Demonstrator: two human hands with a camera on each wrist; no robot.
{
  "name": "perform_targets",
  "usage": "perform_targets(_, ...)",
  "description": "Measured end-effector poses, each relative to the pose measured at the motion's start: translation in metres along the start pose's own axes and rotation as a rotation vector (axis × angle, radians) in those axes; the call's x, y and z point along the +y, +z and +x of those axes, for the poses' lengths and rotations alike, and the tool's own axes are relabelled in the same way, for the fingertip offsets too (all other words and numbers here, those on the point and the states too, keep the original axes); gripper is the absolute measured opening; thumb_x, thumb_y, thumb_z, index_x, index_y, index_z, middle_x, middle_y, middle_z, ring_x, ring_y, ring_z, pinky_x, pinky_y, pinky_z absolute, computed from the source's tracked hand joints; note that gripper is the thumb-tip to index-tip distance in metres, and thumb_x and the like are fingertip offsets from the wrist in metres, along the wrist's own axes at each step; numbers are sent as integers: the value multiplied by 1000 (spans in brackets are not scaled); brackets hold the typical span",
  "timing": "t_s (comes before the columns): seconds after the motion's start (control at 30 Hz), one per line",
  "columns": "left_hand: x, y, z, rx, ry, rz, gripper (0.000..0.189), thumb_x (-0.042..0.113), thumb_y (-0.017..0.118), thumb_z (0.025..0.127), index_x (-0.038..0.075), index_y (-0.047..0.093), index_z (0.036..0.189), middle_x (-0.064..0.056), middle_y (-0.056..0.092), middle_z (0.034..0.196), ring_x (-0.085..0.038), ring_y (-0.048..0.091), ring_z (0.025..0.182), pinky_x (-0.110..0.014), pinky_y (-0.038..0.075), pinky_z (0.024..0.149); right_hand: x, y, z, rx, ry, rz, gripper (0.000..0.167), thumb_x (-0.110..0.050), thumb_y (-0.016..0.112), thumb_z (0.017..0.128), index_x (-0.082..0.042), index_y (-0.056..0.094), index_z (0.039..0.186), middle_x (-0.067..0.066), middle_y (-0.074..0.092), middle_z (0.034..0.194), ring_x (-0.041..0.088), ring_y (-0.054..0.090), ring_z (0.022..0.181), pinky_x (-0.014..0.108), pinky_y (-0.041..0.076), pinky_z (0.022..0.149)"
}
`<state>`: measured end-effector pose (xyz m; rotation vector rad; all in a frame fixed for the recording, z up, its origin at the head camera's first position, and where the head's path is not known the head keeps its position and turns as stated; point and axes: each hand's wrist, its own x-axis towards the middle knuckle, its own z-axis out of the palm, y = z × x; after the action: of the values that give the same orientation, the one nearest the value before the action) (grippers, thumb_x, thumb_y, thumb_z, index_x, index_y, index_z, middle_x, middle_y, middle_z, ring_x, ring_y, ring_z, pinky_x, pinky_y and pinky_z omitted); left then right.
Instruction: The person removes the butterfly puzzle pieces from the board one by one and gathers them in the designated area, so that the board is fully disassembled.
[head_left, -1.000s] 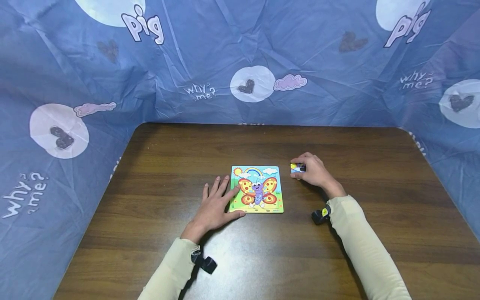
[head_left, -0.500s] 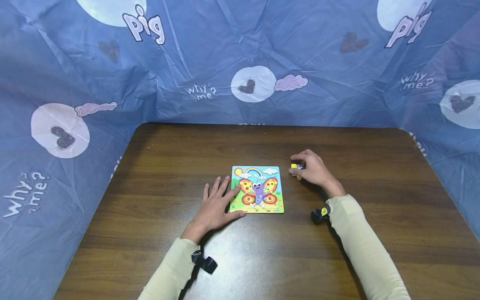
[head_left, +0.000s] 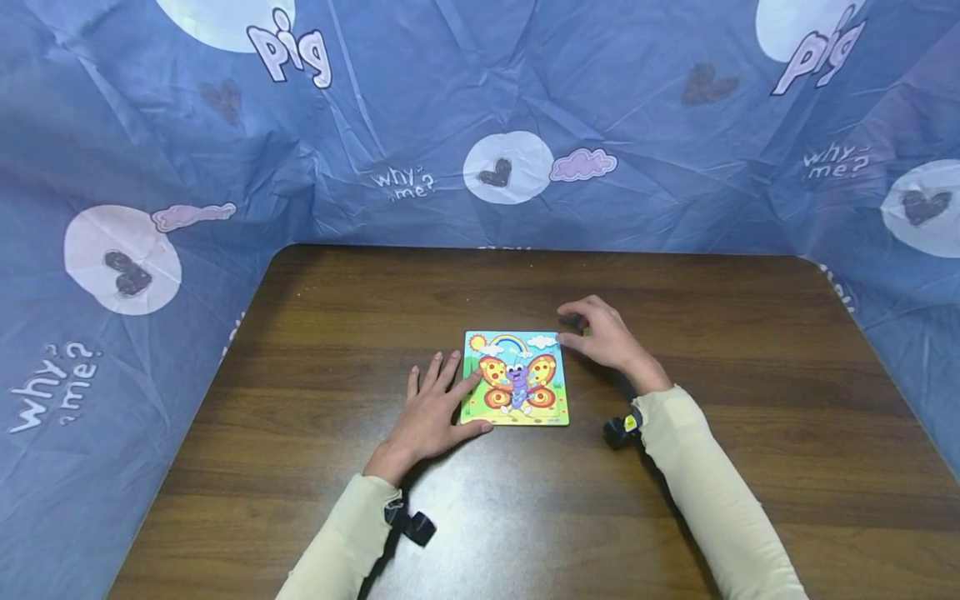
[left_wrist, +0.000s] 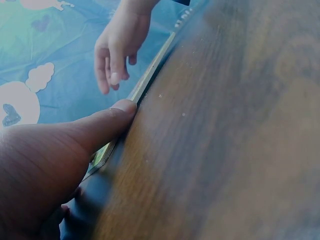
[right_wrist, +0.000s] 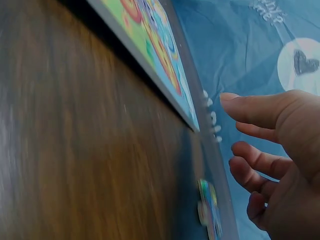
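A square butterfly puzzle board [head_left: 528,404] lies flat on the table. My left hand [head_left: 426,421] rests at its left side, fingers spread, the index fingertip over the picture and the thumb [left_wrist: 112,122] along the near edge. Close to the board's top right corner is my right hand [head_left: 603,333], thumb and fingers bent and apart with nothing between them. In the right wrist view, small colourful puzzle pieces [right_wrist: 211,212] lie on the table below that hand [right_wrist: 280,160]; the head view mostly hides them behind it.
The brown wooden table [head_left: 510,517] reaches back to a blue printed cloth [head_left: 420,100] that hangs around its far side and both sides. A black camera is strapped to each wrist.
The right hand has let go of the small puzzle pieces to the right of the board and moved left toward the board's top right corner. The left hand has stayed put.
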<state>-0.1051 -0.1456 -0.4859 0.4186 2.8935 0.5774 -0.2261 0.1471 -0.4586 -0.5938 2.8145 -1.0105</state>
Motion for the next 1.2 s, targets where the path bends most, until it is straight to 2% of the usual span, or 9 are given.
perform_targets(0.27,1,-1,1,-16,-1,0,81,63,64,87,27,38,155,-13,15,170,-39,6,158,-65,3,124,-17,14,7,-27,-21,16,45,-20,76,88,-5,64,130,16,61,121,27,58,95,39,47,83)
perform_targets(0.7,0,-1,0,-9,11,-2,80,62,65,88,26,39,155,-14,18,169,-40,8,157,-67,5,123,-48,35,18,-72,-90,35,45,-19,77,87,-4,66,128,16,62,119,25,58,94,38,48,83)
perform_targets(1.2,-1,0,0,-4,19,7,80,62,64,88,26,39,155,-14,17,169,-40,8,157,-67,5,123,-62,54,22,-112,-110,63,45,-21,76,88,-5,65,129,14,60,123,27,59,105,44,50,94)
